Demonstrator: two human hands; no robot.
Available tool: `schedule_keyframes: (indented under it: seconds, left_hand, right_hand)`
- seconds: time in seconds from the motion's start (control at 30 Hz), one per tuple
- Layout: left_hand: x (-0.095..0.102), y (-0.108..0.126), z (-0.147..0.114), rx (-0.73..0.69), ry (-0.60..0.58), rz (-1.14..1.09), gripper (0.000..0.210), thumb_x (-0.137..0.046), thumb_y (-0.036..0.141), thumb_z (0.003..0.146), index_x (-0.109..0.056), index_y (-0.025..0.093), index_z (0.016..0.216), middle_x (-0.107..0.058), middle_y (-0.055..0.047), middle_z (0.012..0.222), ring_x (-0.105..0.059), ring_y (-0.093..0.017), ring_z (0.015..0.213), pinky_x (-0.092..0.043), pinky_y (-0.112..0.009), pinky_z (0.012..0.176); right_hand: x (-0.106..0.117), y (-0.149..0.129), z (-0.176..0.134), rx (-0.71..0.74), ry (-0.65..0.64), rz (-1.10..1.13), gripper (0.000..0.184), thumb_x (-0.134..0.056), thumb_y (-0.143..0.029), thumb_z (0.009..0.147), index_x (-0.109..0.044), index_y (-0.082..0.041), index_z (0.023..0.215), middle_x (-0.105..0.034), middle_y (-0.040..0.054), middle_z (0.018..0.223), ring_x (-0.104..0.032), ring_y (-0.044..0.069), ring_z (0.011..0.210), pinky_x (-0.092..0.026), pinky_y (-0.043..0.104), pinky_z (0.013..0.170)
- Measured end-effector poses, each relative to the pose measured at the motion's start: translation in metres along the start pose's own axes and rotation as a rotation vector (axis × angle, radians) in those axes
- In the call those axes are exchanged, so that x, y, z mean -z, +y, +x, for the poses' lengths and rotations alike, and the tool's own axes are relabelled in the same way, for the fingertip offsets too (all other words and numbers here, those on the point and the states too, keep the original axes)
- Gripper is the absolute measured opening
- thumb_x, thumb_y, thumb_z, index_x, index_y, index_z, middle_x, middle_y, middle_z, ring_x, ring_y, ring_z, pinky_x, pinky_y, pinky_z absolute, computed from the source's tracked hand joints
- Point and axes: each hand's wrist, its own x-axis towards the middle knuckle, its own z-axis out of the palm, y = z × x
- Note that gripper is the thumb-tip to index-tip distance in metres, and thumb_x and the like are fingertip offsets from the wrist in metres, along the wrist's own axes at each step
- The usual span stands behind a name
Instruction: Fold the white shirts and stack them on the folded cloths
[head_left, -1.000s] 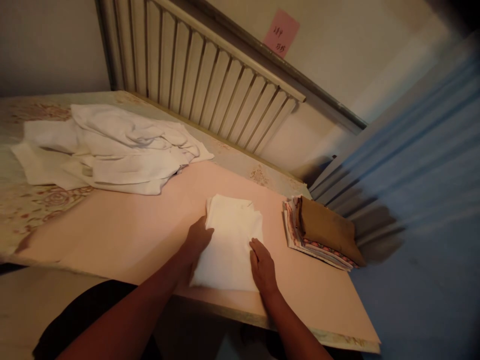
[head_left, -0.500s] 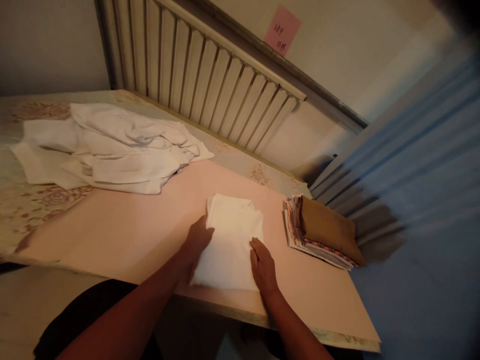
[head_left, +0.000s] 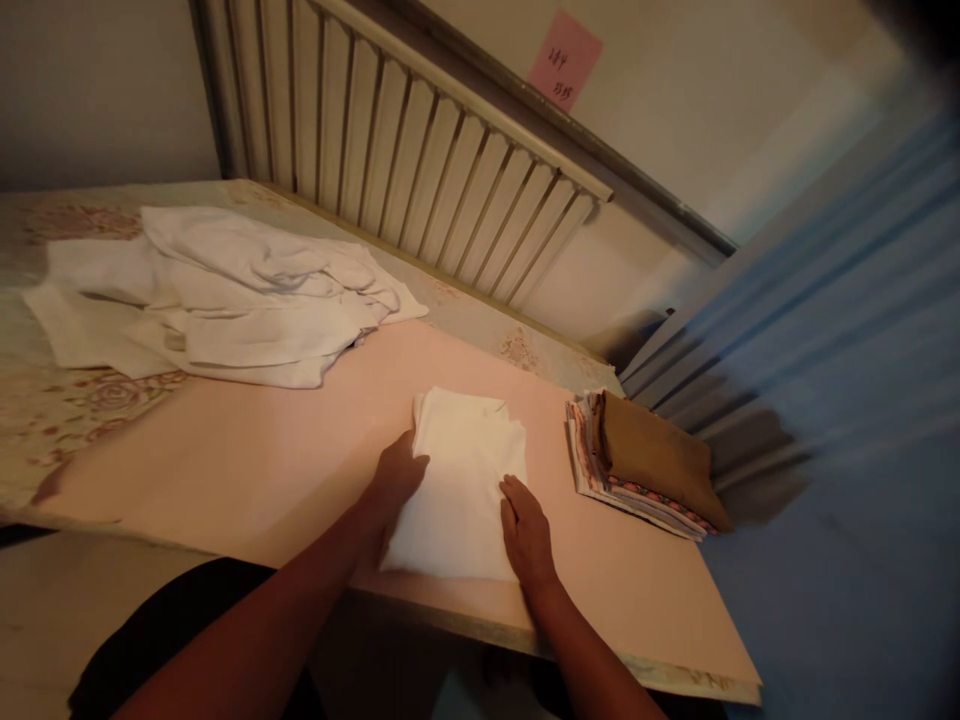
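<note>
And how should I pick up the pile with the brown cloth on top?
I'd take the pile by its left edge, coming from the folded white cloth's side: reach under the bottom layer and steady the brown cloth from above. It lies flat in layers that might slip, and the blue curtain is close on its right.

ribbed off-white radiator (head_left: pixel 431 165) on the pale wall (head_left: pixel 675 110) behind the tabletop (head_left: pixel 645 590), dark rail (head_left: pixel 637 178) running just above. pink note (head_left: pixel 566 62) with handwriting higher up. plain grey wall (head_left: pixel 97 90) far left. blue folded curtain (head_left: pixel 847 420) fills the right side. tabletop has pink sheet (head_left: pixel 255 450) over floral cloth (head_left: pixel 109 395). light dim: warm at centre, cooler by the curtain.
</note>
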Motion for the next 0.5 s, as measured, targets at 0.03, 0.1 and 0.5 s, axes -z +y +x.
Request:
schedule_keyframes:
  seconds: [0.03, 0.1, 0.5]
  left_hand:
    - [-0.0003, -0.0001, 0.0007, 0.002, -0.002, 0.012, 0.042, -0.050, 0.019, 0.077, -0.055, 0.013, 0.119, -0.064, -0.012, 0.118, -0.061, -0.024, 0.105, -0.048, -0.033, 0.088]
    - [-0.0006, -0.0004, 0.0014, 0.001, -0.008, 0.027, 0.042, -0.050, 0.019, 0.078, -0.054, 0.012, 0.119, -0.064, -0.012, 0.118, -0.060, -0.024, 0.106, -0.047, -0.033, 0.089]
    - [0.0000, -0.0005, 0.0004, -0.021, -0.015, 0.018, 0.043, -0.050, 0.020, 0.078, -0.053, 0.012, 0.120, -0.063, -0.012, 0.119, -0.060, -0.023, 0.107, -0.047, -0.031, 0.089]
  right_hand:
    - [-0.0002, 0.0003, 0.0001, -0.001, -0.001, -0.001, 0.035, -0.041, -0.027, 0.092, -0.062, -0.018, 0.119, -0.058, 0.0096, 0.130, -0.051, 0.021, 0.123, -0.038, 0.043, 0.108]
    - [-0.0007, 0.0010, 0.0002, -0.002, -0.002, -0.005, 0.035, -0.041, -0.027, 0.092, -0.062, -0.018, 0.119, -0.058, 0.0097, 0.130, -0.050, 0.021, 0.123, -0.038, 0.043, 0.109]
    - [0.0005, 0.0002, -0.0004, 0.007, 0.011, 0.002, 0.035, -0.041, -0.027, 0.092, -0.062, -0.019, 0.119, -0.058, 0.0097, 0.130, -0.051, 0.022, 0.122, -0.039, 0.044, 0.107]
